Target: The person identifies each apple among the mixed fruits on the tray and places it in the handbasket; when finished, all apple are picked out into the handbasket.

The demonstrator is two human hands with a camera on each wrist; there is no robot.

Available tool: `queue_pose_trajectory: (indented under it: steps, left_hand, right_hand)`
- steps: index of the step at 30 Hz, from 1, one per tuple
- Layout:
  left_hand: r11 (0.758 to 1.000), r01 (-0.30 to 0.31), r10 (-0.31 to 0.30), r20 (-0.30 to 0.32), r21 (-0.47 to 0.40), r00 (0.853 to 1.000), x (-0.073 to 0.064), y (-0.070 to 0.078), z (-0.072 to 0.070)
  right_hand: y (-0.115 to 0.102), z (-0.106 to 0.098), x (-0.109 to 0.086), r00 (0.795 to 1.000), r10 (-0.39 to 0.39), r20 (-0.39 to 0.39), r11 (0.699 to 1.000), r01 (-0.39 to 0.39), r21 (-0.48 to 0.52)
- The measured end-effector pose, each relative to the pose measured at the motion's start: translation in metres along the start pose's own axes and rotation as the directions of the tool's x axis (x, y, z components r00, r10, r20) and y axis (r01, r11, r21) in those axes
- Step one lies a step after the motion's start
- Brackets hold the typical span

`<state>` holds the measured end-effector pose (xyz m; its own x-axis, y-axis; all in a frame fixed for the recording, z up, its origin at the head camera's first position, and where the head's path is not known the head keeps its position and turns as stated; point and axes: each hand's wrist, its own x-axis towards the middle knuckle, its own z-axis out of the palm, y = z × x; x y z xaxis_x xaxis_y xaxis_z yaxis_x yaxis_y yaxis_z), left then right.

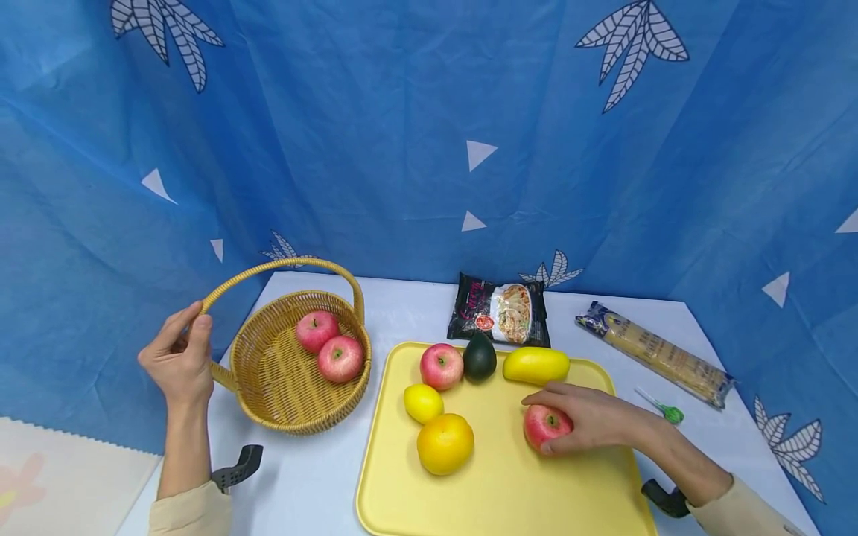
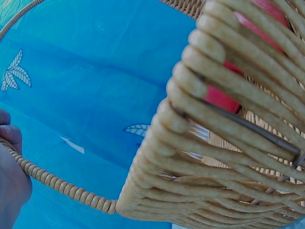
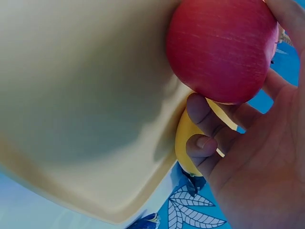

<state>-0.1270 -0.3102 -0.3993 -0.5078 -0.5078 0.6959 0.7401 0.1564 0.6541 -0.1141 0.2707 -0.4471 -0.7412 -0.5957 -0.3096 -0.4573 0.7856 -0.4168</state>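
My left hand (image 1: 179, 365) pinches the left side of the arched handle (image 1: 288, 262) of a wicker basket (image 1: 245, 391). Inside the basket two red apples (image 1: 339, 359) lie at its right side. In the left wrist view the hand (image 2: 14, 181) holds the handle beside the basket's woven wall (image 2: 190, 143). On the yellow tray (image 1: 509, 499), my right hand (image 1: 593, 418) grips another red apple (image 1: 544, 426), thumb on the near side and fingers over the far side. The right wrist view shows this apple (image 3: 221, 50) close over the tray, against the fingers.
Also on the tray are a red apple (image 1: 442, 366), a dark green avocado (image 1: 480, 359), a yellow mango (image 1: 535, 365), a lemon (image 1: 423, 403) and an orange (image 1: 445, 444). Behind stands a black noodle packet (image 1: 499, 309). A noodle pack (image 1: 657, 351) and a green lollipop (image 1: 672, 414) lie right.
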Motion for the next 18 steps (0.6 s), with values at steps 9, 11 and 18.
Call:
queue_pose_trajectory:
  steps: [9, 11, 18]
  left_hand:
    - [1.000, -0.005, 0.005, 0.004, -0.020, 1.000, 0.0003, 0.0018, 0.0011]
    - [1.000, -0.005, 0.005, 0.004, -0.027, 1.000, 0.0002, 0.0019, 0.0011]
    - [0.999, -0.002, 0.002, -0.002, -0.040, 1.000, 0.0000, 0.0016, 0.0009]
  right_hand:
    - [-0.0024, 0.0020, 0.0012, 1.000, 0.017, 0.020, 1.000, -0.016, -0.010]
    - [-0.0029, 0.0021, 0.0008, 1.000, 0.017, 0.021, 1.000, -0.017, -0.008]
    - [-0.0017, 0.0018, -0.0037, 0.999, 0.019, -0.048, 1.000, -0.019, 0.004]
